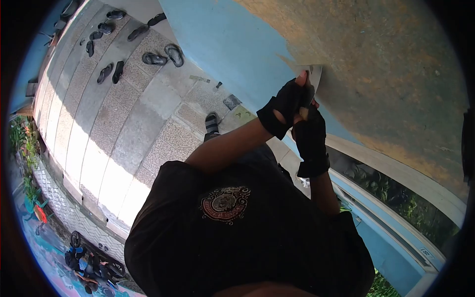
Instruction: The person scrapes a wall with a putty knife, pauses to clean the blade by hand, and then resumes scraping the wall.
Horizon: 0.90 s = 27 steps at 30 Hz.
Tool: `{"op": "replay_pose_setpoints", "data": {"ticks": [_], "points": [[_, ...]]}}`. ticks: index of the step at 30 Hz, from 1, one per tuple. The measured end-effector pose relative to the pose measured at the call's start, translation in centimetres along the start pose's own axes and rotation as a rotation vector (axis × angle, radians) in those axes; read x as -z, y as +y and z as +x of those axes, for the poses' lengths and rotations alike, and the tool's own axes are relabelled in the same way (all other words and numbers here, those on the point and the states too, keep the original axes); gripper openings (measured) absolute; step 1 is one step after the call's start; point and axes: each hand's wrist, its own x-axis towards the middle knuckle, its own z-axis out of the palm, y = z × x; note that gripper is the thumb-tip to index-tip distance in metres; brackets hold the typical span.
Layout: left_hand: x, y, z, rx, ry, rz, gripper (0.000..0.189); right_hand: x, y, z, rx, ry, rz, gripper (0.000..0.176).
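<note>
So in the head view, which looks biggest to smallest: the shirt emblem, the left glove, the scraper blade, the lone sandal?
1. left glove
2. shirt emblem
3. scraper blade and lone sandal look alike; the blade is partly hidden and the sandal is far off.

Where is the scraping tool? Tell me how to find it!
Look at the big wall, blue on one side and scraped brown on the other. Where the two colours meet, a left hand and a right hand in black fingerless gloves grip the scraper. Its flat, pale grey blade sticks out above the dark gloves, against the wall.
</note>
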Motion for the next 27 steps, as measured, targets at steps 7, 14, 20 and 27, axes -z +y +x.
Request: {"op": "replay_pose_setpoints", "data": {"ticks": [7, 14, 20, 27], "points": [[0.1, 0.0, 0.4, -0.023, 0.012, 0.038, 0.057, 0.7, -0.7, 0.9, 0.076, -0.073, -0.071, 0.016], [0.4, -0.2, 1.3, -0.068, 0.021, -0.127, 0.053, 1.0, -2.4, 1.6, 0.037, -0.144, -0.117, 0.026], [-1.2, 0.6, 0.5, -0.062, 0.068, -0.028, 0.064, 1.3, -2.2, 1.1, 0.137, -0.078, -0.126, 0.016], [-1.6, 1.2, 0.1, -0.003, 0.024, -0.073, 0.066, 0.4, -3.5, 0.8, 0.1, -0.036, -0.111, 0.016]]}}
